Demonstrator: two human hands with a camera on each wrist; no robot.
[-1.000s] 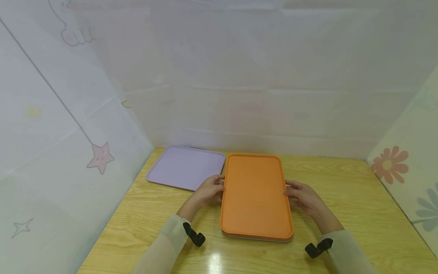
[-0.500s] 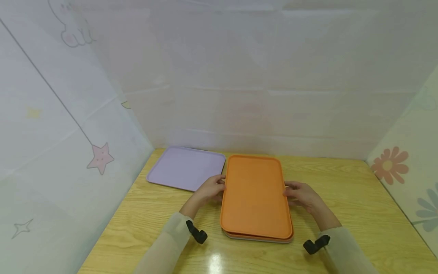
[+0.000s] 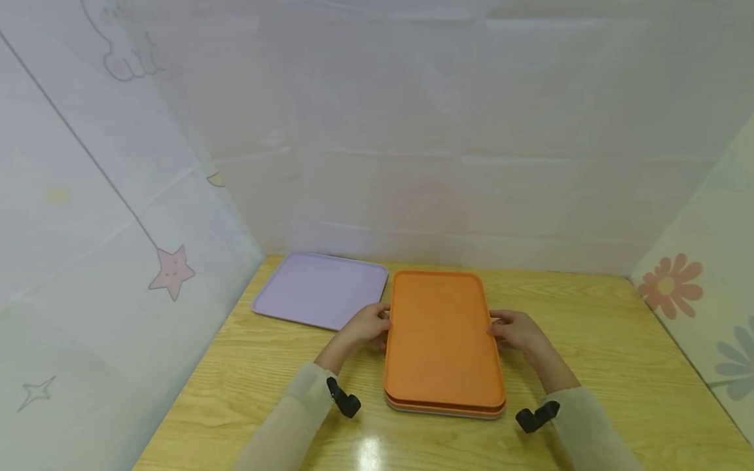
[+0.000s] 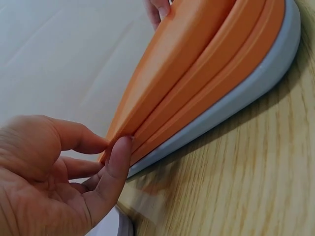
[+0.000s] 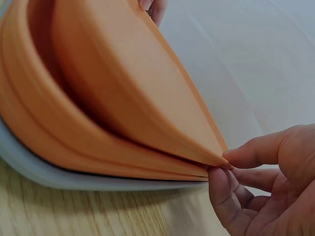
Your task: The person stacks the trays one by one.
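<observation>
An orange tray (image 3: 444,337) lies on top of a stack, its short side toward me. My left hand (image 3: 366,324) pinches its left long edge between thumb and fingers. On the opposite edge, my right hand (image 3: 521,332) grips the rim with thumb and fingertips. Beneath it sit more orange tray layers (image 5: 98,152), and a pale grey-blue tray (image 4: 246,93) forms the bottom on the wood. In the right wrist view a dark gap parts the top tray from the one below at the near end.
A lavender tray (image 3: 323,288) lies on the wooden table (image 3: 589,327) at the back left, close beside the stack. Pale printed sheets (image 3: 424,131) rise behind the table and along both sides.
The top orange tray has shifted slightly toward me, with its left edge a little to the right. More orange rim shows below its near end. Both hands keep hold of the edges.
</observation>
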